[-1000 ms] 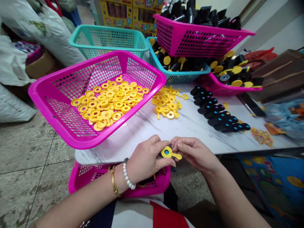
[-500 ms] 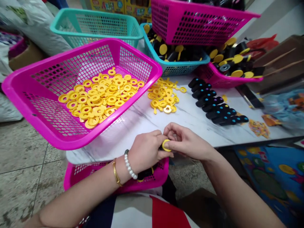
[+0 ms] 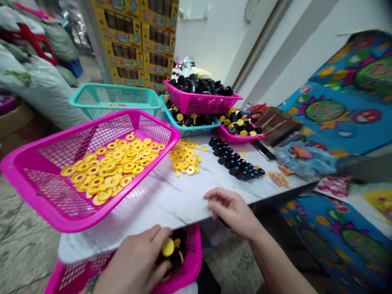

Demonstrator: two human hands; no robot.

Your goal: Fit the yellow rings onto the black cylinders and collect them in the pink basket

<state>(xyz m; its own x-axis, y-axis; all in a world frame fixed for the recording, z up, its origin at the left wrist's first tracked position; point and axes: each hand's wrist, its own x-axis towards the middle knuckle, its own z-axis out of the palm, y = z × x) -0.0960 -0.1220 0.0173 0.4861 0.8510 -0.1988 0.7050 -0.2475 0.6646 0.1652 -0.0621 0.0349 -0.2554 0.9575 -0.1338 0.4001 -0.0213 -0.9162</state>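
Observation:
My left hand (image 3: pixel 134 261) is over the pink basket (image 3: pixel 196 261) below the table edge. Between its thumb and fingers shows a black cylindrical piece with a round yellow cap (image 3: pixel 168 247); other black and yellow pieces lie just beneath it. My right hand (image 3: pixel 229 210) hovers at the table's front edge with fingers loosely bent and apart, nothing visible in them. Beyond it, black cylindrical pieces with blue and purple dots (image 3: pixel 235 161) lie in rows. Left of these is a loose pile of yellow ring-shaped caps (image 3: pixel 185 157).
A large pink basket (image 3: pixel 58 222) of yellow caps overhangs the table's left side. Behind stand a teal basket (image 3: pixel 116 92), a blue basket (image 3: pixel 190 130) and stacked pink baskets (image 3: pixel 202 104) of black parts. A phone-like dark slab (image 3: pixel 263 150) and a blue plastic bag (image 3: pixel 306 159) lie at right.
My hands have separated. The left went down and left to the lower basket with the yellow-capped piece; the right let go and is now apart from it. The view has tilted up.

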